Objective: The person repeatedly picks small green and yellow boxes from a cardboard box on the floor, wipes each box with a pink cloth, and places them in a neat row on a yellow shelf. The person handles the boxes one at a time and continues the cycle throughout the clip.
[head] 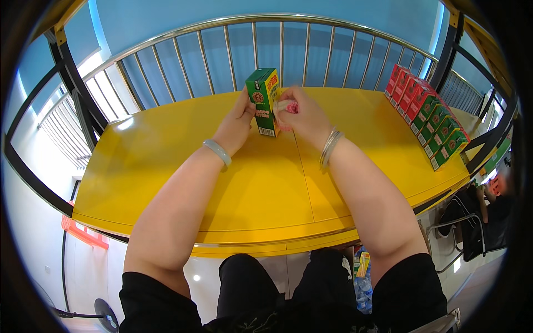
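Note:
A green and yellow cardboard carton [263, 102] stands upright on the yellow table [250, 179], near its far edge. My left hand [239, 120] grips the carton's left side, thumb on the front face. At the carton's right side, my right hand [306, 112] has its fingers closed round a small pink and white item [291, 107], which looks like a soft cloth or wrapper; its exact kind cannot be told. A light-coloured bangle circles the left wrist, and several bangles circle the right.
At the table's right edge stands a row of red and green cartons [424, 108]. A metal railing [281, 58] runs behind the table. Dark posts rise at both sides. A seated person [495, 216] is at the far right. Plastic bottles [363, 291] lie below the table's front edge.

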Demonstrator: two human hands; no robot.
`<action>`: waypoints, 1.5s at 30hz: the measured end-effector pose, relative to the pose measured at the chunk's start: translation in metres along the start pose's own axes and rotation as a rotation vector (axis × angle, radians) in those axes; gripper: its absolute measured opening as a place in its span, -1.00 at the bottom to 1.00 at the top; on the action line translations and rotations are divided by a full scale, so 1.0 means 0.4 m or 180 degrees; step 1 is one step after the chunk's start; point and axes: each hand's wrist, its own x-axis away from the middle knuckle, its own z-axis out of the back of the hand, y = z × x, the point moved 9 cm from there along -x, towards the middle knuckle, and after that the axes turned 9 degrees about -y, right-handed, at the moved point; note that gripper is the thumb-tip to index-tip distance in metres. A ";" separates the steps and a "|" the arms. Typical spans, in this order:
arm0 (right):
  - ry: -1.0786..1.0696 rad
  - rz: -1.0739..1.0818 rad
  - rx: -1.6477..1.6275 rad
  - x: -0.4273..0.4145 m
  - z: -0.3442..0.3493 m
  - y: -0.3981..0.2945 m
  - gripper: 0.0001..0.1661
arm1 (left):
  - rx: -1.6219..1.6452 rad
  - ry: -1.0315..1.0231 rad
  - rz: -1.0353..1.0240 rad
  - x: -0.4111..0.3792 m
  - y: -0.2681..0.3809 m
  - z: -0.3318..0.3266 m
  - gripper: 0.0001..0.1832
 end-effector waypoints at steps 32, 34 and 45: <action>0.0484 0.0612 0.0396 0.001 0.027 -0.036 -0.72 | -0.0777 0.0566 -0.0600 -0.009 0.023 0.033 -0.46; 0.0213 0.0181 0.0286 -0.006 0.010 0.012 -0.74 | -0.0636 0.0564 -0.0527 -0.016 0.007 0.044 -0.52; 0.0371 -0.0253 -0.0149 0.000 0.027 0.034 -0.73 | -0.0449 0.0563 -0.0557 -0.005 0.024 0.046 -0.61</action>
